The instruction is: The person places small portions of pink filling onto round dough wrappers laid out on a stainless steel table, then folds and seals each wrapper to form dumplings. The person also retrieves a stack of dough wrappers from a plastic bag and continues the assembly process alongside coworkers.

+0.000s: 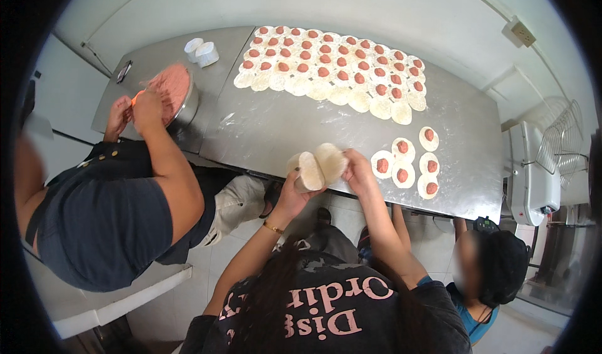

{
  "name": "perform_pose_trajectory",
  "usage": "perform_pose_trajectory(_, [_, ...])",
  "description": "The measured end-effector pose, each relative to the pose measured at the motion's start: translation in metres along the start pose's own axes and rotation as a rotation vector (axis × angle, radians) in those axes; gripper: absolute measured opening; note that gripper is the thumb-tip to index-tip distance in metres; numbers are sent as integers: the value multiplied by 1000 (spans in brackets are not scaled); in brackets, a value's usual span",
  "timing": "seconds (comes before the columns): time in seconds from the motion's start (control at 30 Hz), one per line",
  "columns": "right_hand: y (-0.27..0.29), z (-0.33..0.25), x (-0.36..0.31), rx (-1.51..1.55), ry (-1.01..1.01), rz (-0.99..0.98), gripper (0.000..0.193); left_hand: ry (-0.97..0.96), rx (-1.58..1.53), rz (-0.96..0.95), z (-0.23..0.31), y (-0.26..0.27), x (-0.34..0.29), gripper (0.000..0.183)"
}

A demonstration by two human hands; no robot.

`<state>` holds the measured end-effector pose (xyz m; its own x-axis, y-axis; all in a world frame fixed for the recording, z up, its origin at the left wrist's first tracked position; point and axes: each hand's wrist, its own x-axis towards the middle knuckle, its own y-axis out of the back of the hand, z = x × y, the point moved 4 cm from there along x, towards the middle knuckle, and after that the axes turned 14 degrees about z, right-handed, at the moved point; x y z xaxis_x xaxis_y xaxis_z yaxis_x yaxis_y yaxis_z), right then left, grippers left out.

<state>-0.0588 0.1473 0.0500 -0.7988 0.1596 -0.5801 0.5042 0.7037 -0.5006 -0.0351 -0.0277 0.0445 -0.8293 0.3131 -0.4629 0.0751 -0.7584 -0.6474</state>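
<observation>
My left hand (293,197) is wrapped round the underside of a stack of pale round dough wrappers (310,171), held just in front of the table edge. My right hand (356,171) pinches the edge of a dough wrapper (330,159) that fans away from the stack. Across the back of the steel table (251,125) overlapping wrappers lie in rows, most topped with a pink ball of meat filling (323,72). The front row of wrappers (339,95) is mostly bare. Several filled wrappers (402,175) lie apart at the right, near my right hand.
On the left a co-worker's hands (145,108) hold an orange-handled tool over a metal bowl (187,106) of pink filling. Two white-wrapped stacks (205,54) stand behind it. At the right are a person in a black cap (505,263), a white appliance (533,172) and a wire rack (560,128).
</observation>
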Motion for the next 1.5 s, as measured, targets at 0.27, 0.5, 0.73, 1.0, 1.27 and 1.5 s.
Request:
perform_pose_trajectory(0.27, [102, -164, 73, 419, 394, 294, 29, 36, -35, 45, 5, 13, -7, 58])
perform_pose_trajectory(0.5, [160, -200, 109, -1367, 1050, 1023, 27, 82, 16, 164, 2, 27, -13, 58])
perform_pose_trajectory(0.73, [166, -174, 126, -1507, 1180, 782, 18, 85, -54, 96, -1, 27, -17, 58])
perform_pose_trajectory(1.0, [107, -170, 81, -1378, 1415, 863, 23, 78, -71, 62, -5, 22, -20, 56])
perform_pose_trajectory(1.27, [-49, 10, -34, -923, 605, -325, 20, -19, -16, 225, -3, 36, -17, 41])
perform_pose_trajectory(1.5, [-63, 46, -55, -743, 229, -230, 13, -65, 21, 217, -4, 47, -28, 43])
